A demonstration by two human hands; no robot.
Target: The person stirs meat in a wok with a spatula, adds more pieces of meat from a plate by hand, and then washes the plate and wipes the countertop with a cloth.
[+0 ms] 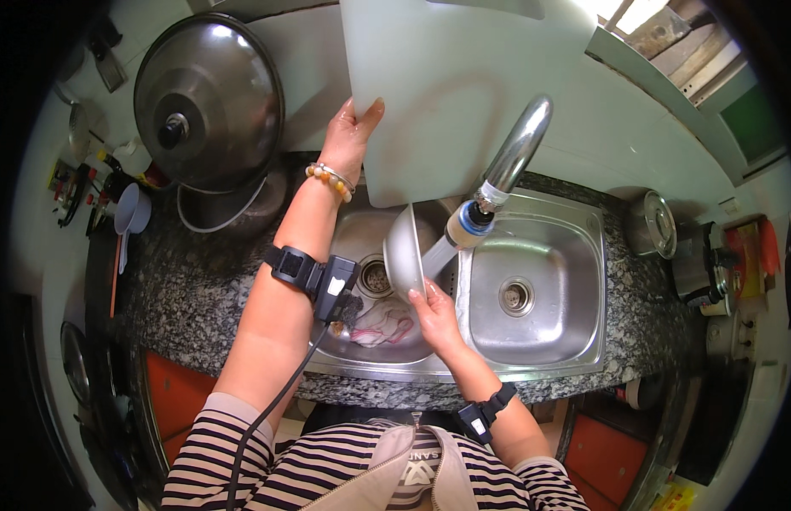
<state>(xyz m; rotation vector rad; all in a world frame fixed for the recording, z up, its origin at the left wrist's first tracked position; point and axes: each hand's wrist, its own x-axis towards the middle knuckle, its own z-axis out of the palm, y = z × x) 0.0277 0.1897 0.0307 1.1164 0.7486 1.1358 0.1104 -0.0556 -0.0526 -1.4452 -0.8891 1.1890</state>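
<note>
My left hand (352, 133) grips the left edge of a large pale cutting board (427, 140), which stands upright over the back of the left sink basin (350, 233). With my right hand (437, 316) I hold a metal bowl (403, 255) by its rim, tilted on its side above that basin. A stream of water runs from the faucet (513, 144) towards the bowl's inner side, which is turned away from view. Below the bowl, a wet white and pink cloth (382, 324) and a dark scouring pad (351, 309) lie near the drain.
The right sink basin (561, 274) adjoins on the right. A large domed lid (210, 96) leans at the back left, near a blue-grey dipper (133, 209). A lidded metal pot (651, 223) stands at the right. Granite countertop (191, 287) surrounds the sink.
</note>
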